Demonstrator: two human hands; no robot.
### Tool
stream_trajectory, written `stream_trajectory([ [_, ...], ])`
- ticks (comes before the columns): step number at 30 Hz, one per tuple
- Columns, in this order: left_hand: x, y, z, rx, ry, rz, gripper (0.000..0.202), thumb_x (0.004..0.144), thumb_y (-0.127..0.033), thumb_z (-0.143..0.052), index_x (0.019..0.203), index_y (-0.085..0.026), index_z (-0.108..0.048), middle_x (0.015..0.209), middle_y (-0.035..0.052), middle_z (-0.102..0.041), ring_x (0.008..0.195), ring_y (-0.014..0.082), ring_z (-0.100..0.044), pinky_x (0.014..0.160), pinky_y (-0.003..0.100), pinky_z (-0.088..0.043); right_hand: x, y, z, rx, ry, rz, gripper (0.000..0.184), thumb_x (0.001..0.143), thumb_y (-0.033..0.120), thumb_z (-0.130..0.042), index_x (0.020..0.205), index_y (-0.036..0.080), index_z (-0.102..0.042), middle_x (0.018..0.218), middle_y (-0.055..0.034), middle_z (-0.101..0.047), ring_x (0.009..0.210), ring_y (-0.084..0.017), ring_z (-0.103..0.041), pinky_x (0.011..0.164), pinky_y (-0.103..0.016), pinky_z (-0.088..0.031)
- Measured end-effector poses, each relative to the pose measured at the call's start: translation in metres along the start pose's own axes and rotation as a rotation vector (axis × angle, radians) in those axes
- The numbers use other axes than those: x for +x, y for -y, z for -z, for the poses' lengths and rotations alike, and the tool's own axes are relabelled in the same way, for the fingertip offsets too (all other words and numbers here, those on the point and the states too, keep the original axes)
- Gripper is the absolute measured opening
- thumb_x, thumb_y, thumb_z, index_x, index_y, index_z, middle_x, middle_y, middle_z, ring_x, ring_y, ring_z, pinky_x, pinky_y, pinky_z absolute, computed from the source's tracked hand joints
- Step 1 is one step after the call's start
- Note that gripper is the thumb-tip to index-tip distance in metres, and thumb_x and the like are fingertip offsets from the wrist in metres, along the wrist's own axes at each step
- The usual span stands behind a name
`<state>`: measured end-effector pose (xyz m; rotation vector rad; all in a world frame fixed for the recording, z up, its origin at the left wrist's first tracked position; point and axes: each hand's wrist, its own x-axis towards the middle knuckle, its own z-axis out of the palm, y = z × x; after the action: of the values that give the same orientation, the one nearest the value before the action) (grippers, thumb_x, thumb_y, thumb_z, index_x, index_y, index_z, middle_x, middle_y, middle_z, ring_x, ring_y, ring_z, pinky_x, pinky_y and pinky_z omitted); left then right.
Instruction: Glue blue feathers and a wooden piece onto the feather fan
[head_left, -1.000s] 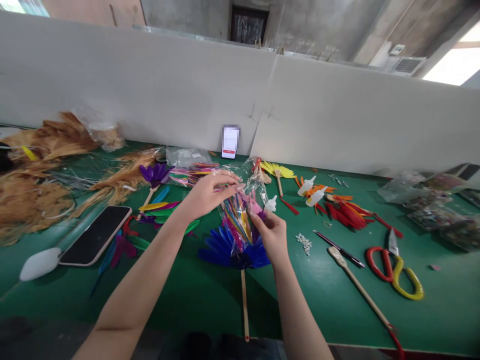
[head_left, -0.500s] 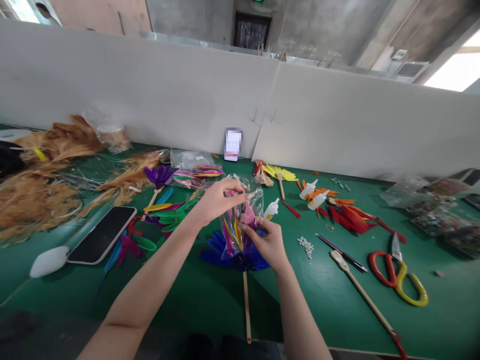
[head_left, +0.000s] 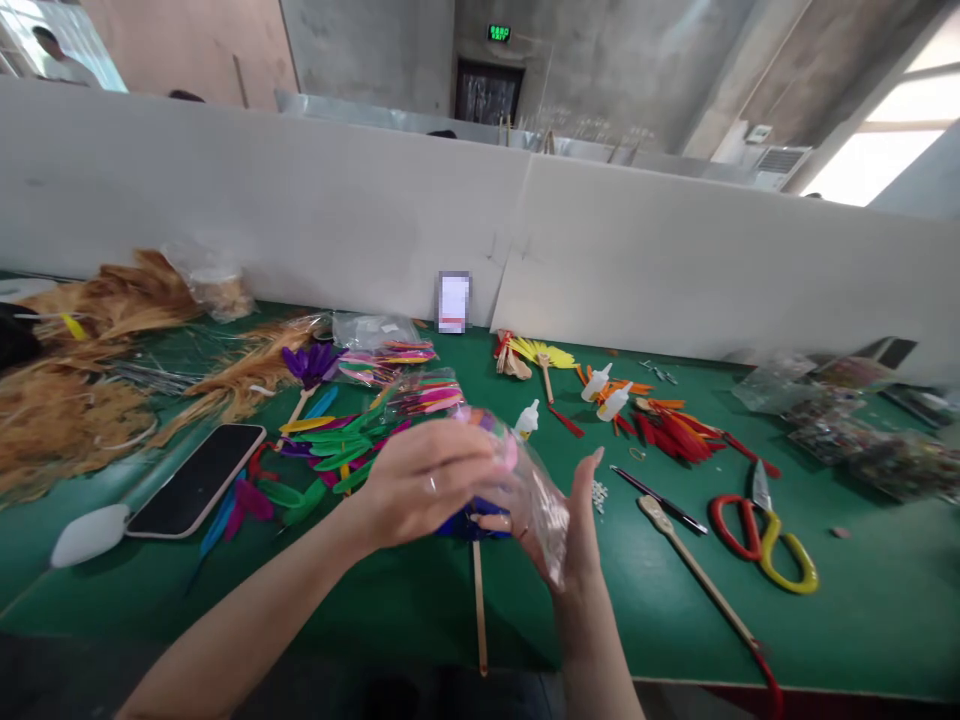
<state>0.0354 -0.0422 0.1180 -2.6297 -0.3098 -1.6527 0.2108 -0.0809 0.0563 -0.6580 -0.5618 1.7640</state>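
Note:
My left hand is curled round the top of a clear plastic bag of coloured feathers, held just above the green table. My right hand is under the bag's lower end, palm up and fingers stretched upward against the plastic. The feathers in the bag are mostly hidden by my left hand. Beneath both hands lies a blue feather fan on a wooden stick that points toward me.
Loose green, pink and purple feathers and a black phone lie at left, beside brown feather heaps. Small glue bottles, red feathers, white beads, a wooden stick and red-yellow scissors lie at right. A white partition stands behind.
Both hands have dropped toward me with the bag. The bag has tipped from upright to slanting. My left hand now covers its top, and my right hand has opened under it.

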Motion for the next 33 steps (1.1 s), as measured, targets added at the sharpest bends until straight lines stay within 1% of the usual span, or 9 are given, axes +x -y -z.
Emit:
stream_trajectory([
  [3, -0.023, -0.018, -0.006, -0.022, 0.119, -0.054, 0.019, 0.085, -0.011, -0.059, 0.103, -0.014, -0.061, 0.098, 0.0075, -0.068, 0.101, 0.0173, -0.064, 0.095, 0.035, -0.052, -0.004, 0.001, -0.01, 0.039, -0.064, 0.109, 0.054, 0.073, 0.061, -0.063, 0.111, 0.023, -0.065, 0.11, -0.0081, -0.07, 0.098, -0.026, -0.067, 0.076, -0.036, -0.055],
  [5, -0.038, -0.024, -0.008, 0.048, 0.18, 0.037, 0.021, 0.086, -0.016, -0.059, 0.107, -0.018, -0.061, 0.111, 0.0084, -0.064, 0.112, 0.0207, -0.059, 0.104, 0.044, -0.044, -0.002, -0.001, -0.011, 0.036, -0.164, 0.187, 0.036, 0.07, 0.037, -0.074, 0.102, 0.023, -0.068, 0.106, -0.0033, -0.072, 0.092, -0.02, -0.068, 0.075, -0.029, -0.055],
  [8, -0.055, -0.029, -0.008, 0.086, 0.216, 0.239, 0.027, 0.088, -0.018, -0.056, 0.114, -0.023, -0.06, 0.137, 0.0102, -0.046, 0.129, 0.028, -0.042, 0.109, 0.053, -0.032, 0.0, -0.006, -0.01, 0.069, -0.251, 0.272, 0.027, 0.068, 0.024, -0.076, 0.094, 0.023, -0.07, 0.096, 0.0008, -0.074, 0.083, -0.015, -0.07, 0.069, -0.021, -0.055],
  [12, -0.065, -0.029, -0.011, 0.007, 0.136, 0.515, 0.034, 0.094, -0.015, -0.044, 0.123, -0.029, -0.055, 0.151, 0.005, -0.027, 0.139, 0.0265, -0.027, 0.109, 0.047, -0.034, -0.008, -0.019, -0.012, 0.141, -0.304, 0.331, 0.029, 0.072, 0.022, -0.072, 0.101, 0.024, -0.069, 0.095, 0.0033, -0.075, 0.079, -0.01, -0.07, 0.066, -0.016, -0.054],
  [15, -0.069, -0.023, -0.017, -0.146, 0.132, 0.665, 0.034, 0.096, -0.022, -0.041, 0.128, -0.03, -0.051, 0.139, 0.0048, -0.047, 0.131, 0.0222, -0.041, 0.107, 0.042, -0.038, -0.016, -0.029, -0.017, 0.17, -0.376, 0.313, 0.029, 0.074, 0.027, -0.072, 0.103, 0.025, -0.068, 0.095, 0.0029, -0.074, 0.082, -0.011, -0.07, 0.066, -0.018, -0.054],
  [18, -0.071, -0.015, -0.021, -0.235, 0.164, 0.762, 0.033, 0.095, -0.03, -0.042, 0.127, -0.026, -0.053, 0.128, 0.0062, -0.058, 0.122, 0.0217, -0.052, 0.104, 0.04, -0.042, -0.019, -0.037, -0.022, 0.172, -0.343, 0.295, 0.034, 0.074, 0.035, -0.071, 0.106, 0.026, -0.066, 0.098, 0.0016, -0.074, 0.09, -0.015, -0.07, 0.073, -0.024, -0.056],
  [21, -0.07, -0.011, -0.021, -0.266, 0.185, 0.786, 0.035, 0.092, -0.033, -0.049, 0.126, -0.025, -0.053, 0.132, 0.0071, -0.056, 0.124, 0.0231, -0.05, 0.104, 0.04, -0.042, -0.018, -0.042, -0.024, 0.136, -0.308, 0.323, 0.034, 0.074, 0.037, -0.072, 0.105, 0.023, -0.066, 0.098, 0.0001, -0.074, 0.089, -0.017, -0.07, 0.078, -0.028, -0.056],
  [25, -0.067, -0.012, -0.016, -0.297, 0.257, 0.822, 0.043, 0.088, -0.036, -0.056, 0.13, -0.025, -0.05, 0.134, 0.0074, -0.054, 0.124, 0.0236, -0.05, 0.102, 0.042, -0.044, -0.015, -0.048, -0.025, 0.065, -0.397, 0.333, 0.034, 0.072, 0.038, -0.074, 0.098, 0.017, -0.067, 0.092, -0.0033, -0.075, 0.084, -0.021, -0.071, 0.076, -0.033, -0.057],
  [33, -0.062, -0.011, -0.01, -0.225, 0.336, 0.786, 0.042, 0.085, -0.036, -0.06, 0.126, -0.027, -0.055, 0.128, 0.005, -0.06, 0.117, 0.0225, -0.056, 0.099, 0.039, -0.047, -0.02, -0.06, -0.021, 0.122, -0.404, 0.35, 0.035, 0.072, 0.037, -0.074, 0.102, 0.02, -0.064, 0.094, -0.0008, -0.074, 0.087, -0.019, -0.07, 0.081, -0.033, -0.056],
])
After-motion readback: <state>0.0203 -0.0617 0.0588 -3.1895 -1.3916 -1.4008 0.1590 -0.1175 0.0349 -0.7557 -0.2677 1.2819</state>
